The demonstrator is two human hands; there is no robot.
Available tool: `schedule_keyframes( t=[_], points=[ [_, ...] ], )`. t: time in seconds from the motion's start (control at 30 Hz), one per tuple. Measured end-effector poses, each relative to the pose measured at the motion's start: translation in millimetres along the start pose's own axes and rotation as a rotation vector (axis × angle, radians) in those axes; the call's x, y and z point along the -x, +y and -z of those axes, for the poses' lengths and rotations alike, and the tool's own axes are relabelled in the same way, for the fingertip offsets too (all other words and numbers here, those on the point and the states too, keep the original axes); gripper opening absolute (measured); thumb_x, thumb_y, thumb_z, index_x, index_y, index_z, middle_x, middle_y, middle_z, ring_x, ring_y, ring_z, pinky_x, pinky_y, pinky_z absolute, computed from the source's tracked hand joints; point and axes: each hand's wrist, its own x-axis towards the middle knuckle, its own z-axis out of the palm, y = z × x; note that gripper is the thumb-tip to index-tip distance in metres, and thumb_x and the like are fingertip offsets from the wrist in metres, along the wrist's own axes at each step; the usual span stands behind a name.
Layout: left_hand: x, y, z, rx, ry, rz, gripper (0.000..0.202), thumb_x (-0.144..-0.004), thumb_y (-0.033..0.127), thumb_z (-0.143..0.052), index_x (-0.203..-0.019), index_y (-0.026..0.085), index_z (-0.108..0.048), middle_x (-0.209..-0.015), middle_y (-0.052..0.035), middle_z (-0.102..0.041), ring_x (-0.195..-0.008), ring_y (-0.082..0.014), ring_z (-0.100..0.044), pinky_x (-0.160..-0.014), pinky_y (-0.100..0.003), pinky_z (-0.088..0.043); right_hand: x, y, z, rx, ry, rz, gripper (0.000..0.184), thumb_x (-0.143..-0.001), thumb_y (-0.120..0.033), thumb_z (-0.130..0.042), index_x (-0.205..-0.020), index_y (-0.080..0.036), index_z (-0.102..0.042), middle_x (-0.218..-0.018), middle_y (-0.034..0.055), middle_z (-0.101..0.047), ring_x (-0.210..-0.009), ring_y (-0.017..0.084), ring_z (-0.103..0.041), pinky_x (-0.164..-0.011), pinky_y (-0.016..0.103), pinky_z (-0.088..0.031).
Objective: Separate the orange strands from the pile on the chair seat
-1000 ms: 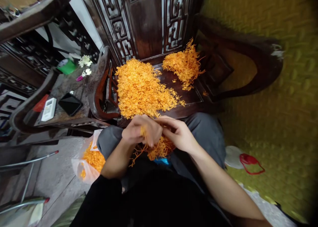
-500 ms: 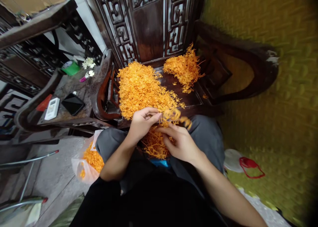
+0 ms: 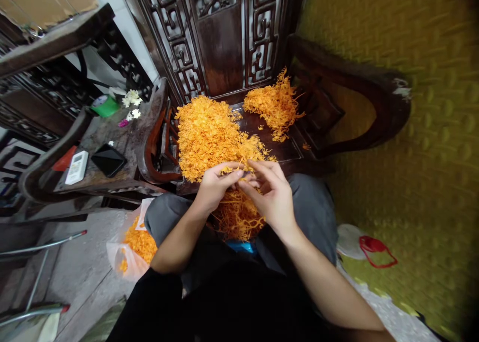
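Observation:
Both hands meet over my lap, in front of a dark wooden chair. My left hand (image 3: 214, 186) is closed on an orange flower sprig (image 3: 242, 168), thumb against fingers. Its tip reaches my right hand (image 3: 275, 197), whose fingers are also closed on the sprig; part of it is hidden between them. Under the hands, a heap of thin orange stems (image 3: 239, 217) rests between my knees. A large pile of small orange blossoms (image 3: 205, 135) covers the left of the chair seat. On its right lies a smaller, stringier pile of sprigs (image 3: 275, 105).
Left of me a side table (image 3: 116, 132) bears a phone (image 3: 108, 160), a white remote (image 3: 77, 167), green tape (image 3: 105, 105) and white flowers (image 3: 131, 98). A plastic bag (image 3: 130, 264) of orange blossoms stands on the floor. Chair arms (image 3: 392, 117) flank the seat.
The blurred orange sprig between my hands is now held closer in. My right hand has risen and turned, bringing its fingertips up to the left hand's. The view has shifted slightly.

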Motion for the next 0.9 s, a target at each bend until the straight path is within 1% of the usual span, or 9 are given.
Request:
schedule_keyframes(
  t=[0.1,0.27,0.33,0.43,0.53,0.63,0.7,0.8,0.9],
  points=[
    [-0.9,-1.3,3.1,-0.032,0.006,0.001,0.03,-0.081,0.04,-0.084,-0.097,0.016,-0.078,-0.07,-0.0005,-0.069,-0.056,-0.0085,-0.057,-0.055,-0.021,-0.046,-4.9,-5.8,6.0,0.173,-0.054,0.105,0.026,-0.094,-0.027,-0.072,-0.12,-0.031,-0.075,-0.117,0.0071,-0.066,-0.094,0.019,-0.071,-0.083,0.038,-0.064],
    [2.7,0.9,1.1,-0.127,0.067,-0.025,0.026,-0.083,0.04,-0.081,-0.093,0.017,-0.077,-0.065,0.0013,-0.066,-0.052,-0.0087,-0.057,-0.05,-0.02,-0.045,-13.3,-15.2,16.7,0.278,-0.166,0.202,0.023,-0.091,-0.027,-0.077,-0.114,-0.03,-0.078,-0.112,0.0059,-0.073,-0.093,0.021,-0.072,-0.083,0.04,-0.063],
    [4.8,1.4,-0.7,-0.16,0.097,-0.041,0.024,-0.082,0.041,-0.081,-0.089,0.018,-0.077,-0.064,0.002,-0.066,-0.049,-0.0084,-0.056,-0.049,-0.021,-0.045,-15.4,-19.1,18.7,0.333,-0.165,0.229,0.016,-0.095,-0.024,-0.071,-0.106,-0.031,-0.079,-0.105,0.0041,-0.076,-0.094,0.021,-0.073,-0.086,0.041,-0.062],
    [5.2,3.2,2.4,-0.175,0.123,-0.07,0.023,-0.08,0.039,-0.082,-0.083,0.017,-0.076,-0.066,0.0018,-0.067,-0.047,-0.007,-0.054,-0.047,-0.02,-0.043,-18.3,-23.9,25.4,0.409,-0.142,0.261,0.023,-0.097,-0.016,-0.063,-0.099,-0.031,-0.08,-0.099,0.0027,-0.078,-0.09,0.021,-0.074,-0.084,0.041,-0.062],
    [1.3,11.2,16.5,-0.105,0.239,-0.124,0.022,-0.076,0.037,-0.085,-0.077,0.017,-0.076,-0.059,0.0033,-0.063,-0.043,-0.0055,-0.048,-0.042,-0.019,-0.035,-24.2,-23.5,46.7,0.502,-0.075,0.296,0.027,-0.094,-0.011,-0.061,-0.096,-0.029,-0.081,-0.099,0.0041,-0.079,-0.092,0.023,-0.074,-0.085,0.043,-0.061],
    [-2.4,23.9,33.3,0.002,0.36,-0.185,0.021,-0.074,0.034,-0.086,-0.075,0.016,-0.075,-0.054,0.0039,-0.057,-0.043,-0.0056,-0.046,-0.041,-0.018,-0.032,-33.0,-17.0,78.6,0.537,0.108,0.206,0.013,-0.09,-0.019,-0.07,-0.091,-0.028,-0.08,-0.096,0.0057,-0.078,-0.091,0.025,-0.073,-0.088,0.044,-0.06],
    [-2.5,29.9,38.5,0.022,0.3,-0.16,0.02,-0.074,0.032,-0.086,-0.076,0.015,-0.075,-0.055,0.0028,-0.058,-0.045,-0.0063,-0.049,-0.042,-0.018,-0.036,-38.0,-12.4,93.8,0.423,0.156,0.074,0.018,-0.085,-0.027,-0.079,-0.103,-0.028,-0.08,-0.094,0.0048,-0.078,-0.086,0.024,-0.073,-0.084,0.042,-0.061],
    [-0.5,32.0,35.7,0.054,0.176,-0.076,0.022,-0.074,0.034,-0.086,-0.078,0.015,-0.075,-0.058,0.0013,-0.06,-0.047,-0.007,-0.05,-0.043,-0.018,-0.039,-41.0,-8.2,93.4,0.205,0.026,-0.037,0.029,-0.083,-0.034,-0.082,-0.111,-0.028,-0.079,-0.101,0.0053,-0.078,-0.089,0.022,-0.074,-0.08,0.037,-0.062],
    [0.3,30.2,29.6,0.086,0.132,-0.018,0.022,-0.075,0.034,-0.086,-0.079,0.015,-0.075,-0.059,0.0012,-0.059,-0.049,-0.0073,-0.052,-0.042,-0.017,-0.039,-40.9,-5.1,73.0,0.02,-0.068,-0.086,0.019,-0.082,-0.037,-0.084,-0.096,-0.026,-0.081,-0.104,0.0062,-0.078,-0.09,0.023,-0.076,-0.079,0.037,-0.064]
  ],
)
